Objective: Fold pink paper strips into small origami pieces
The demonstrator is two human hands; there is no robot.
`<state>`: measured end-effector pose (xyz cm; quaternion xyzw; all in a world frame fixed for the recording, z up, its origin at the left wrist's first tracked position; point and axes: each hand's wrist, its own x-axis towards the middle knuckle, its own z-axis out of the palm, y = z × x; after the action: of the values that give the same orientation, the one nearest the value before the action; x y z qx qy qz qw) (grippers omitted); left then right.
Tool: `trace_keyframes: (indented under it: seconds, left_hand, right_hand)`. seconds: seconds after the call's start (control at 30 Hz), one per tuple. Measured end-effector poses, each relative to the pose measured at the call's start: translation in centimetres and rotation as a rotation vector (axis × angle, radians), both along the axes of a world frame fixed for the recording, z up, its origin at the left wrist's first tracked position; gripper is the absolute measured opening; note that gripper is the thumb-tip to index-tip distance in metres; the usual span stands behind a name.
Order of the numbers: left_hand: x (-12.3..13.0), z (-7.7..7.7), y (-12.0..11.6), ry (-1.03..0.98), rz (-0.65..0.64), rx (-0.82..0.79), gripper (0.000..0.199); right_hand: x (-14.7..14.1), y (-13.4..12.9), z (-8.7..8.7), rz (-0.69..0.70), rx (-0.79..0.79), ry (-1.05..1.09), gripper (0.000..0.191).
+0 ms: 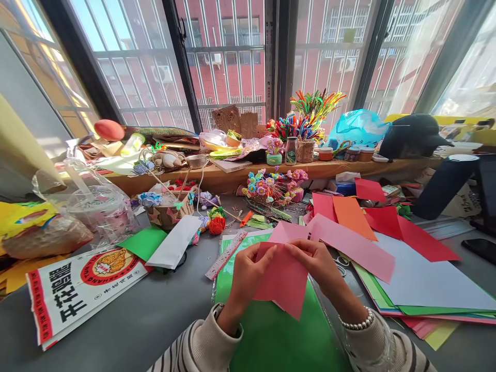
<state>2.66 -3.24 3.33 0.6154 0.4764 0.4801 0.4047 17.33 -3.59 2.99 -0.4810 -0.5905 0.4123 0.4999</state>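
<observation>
Both of my hands hold a folded pinkish-red paper by its top edge, above a green sheet in a clear sleeve. The thumb and fingers of my left hand are closed on its upper left part. My right hand pinches the top edge, close beside the left fingertips. A paler pink sheet shows behind the paper. From near my right hand a long light pink strip stretches to the right. Left of my left hand lies a ruler.
White, green and coloured sheets are stacked at the right, with red and orange pieces behind. A printed paper bag lies left. Crochet flowers stand near the sill, and a dark bottle at the right.
</observation>
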Motion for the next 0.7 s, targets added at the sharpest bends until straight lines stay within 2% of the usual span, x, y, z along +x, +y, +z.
trace_keyframes:
  seconds: [0.17, 0.3, 0.5, 0.7]
  left_hand:
    - [0.2, -0.1, 0.0, 0.007, 0.071, 0.041, 0.024]
    - [0.1, -0.5, 0.2, -0.143, 0.092, -0.035, 0.026]
    - [0.0, -0.9, 0.8, -0.525, 0.015, -0.206, 0.025]
    - [0.5, -1.2, 0.7, -0.679, -0.123, -0.289, 0.024]
  right_hand:
    - [-0.1, -0.2, 0.1, -0.033, 0.053, -0.028, 0.023]
    - [-0.2, -0.2, 0.0, -0.006, 0.03, 0.02, 0.027]
    - [-0.5, 0.3, -0.7, 0.041, 0.043, 0.205, 0.041]
    - [-1.5, 0.4, -1.1, 0.074, 0.023, 0.047, 0.027]
